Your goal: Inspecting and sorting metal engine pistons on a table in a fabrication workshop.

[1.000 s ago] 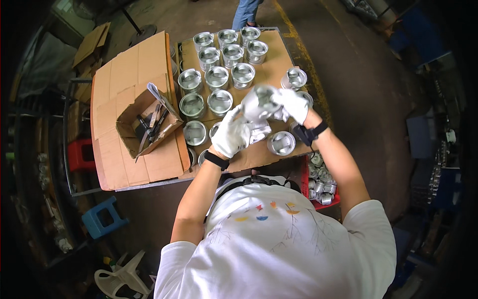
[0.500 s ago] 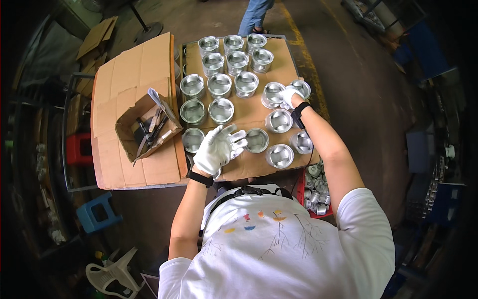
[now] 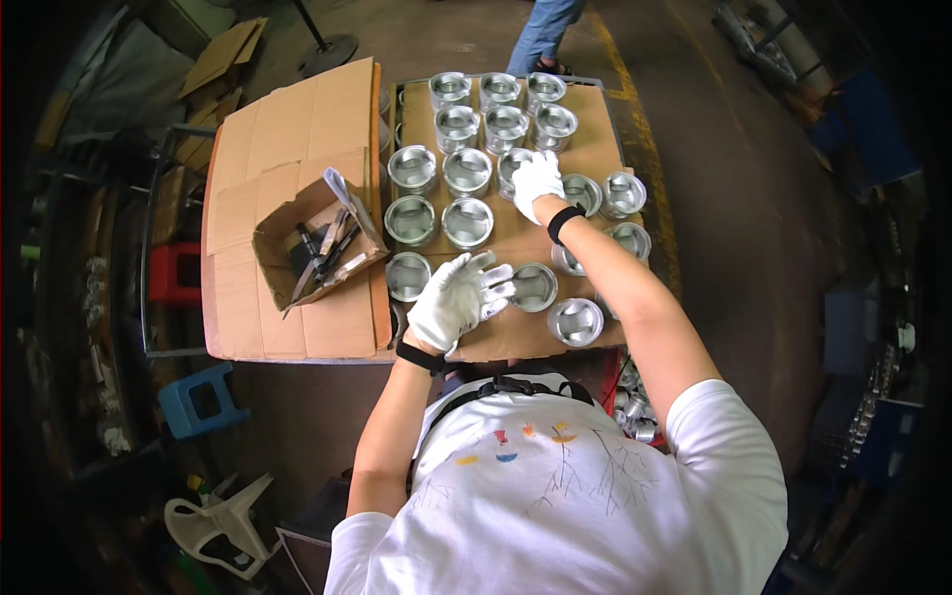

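Rows of silver metal pistons stand on a cardboard-covered table, crowns up. My right hand, in a white glove, reaches over the middle of the rows, its fingers closed on the edge of a piston that it partly covers. Just right of it stand a piston and another piston. Nearer me, my gloved left hand hovers palm up with its fingers spread and nothing in it. It lies between a piston on its left and a piston on its right. My right forearm hides part of the pistons below it.
An open cardboard box holding dark tools sits on a large cardboard sheet at the left. A blue stool and a pale plastic chair stand on the floor. Beyond the table's far edge shows another person's leg.
My right hand has moved left, from between two pistons at the right side to a piston in the middle. My left hand stays open in place. The view has shifted slightly.
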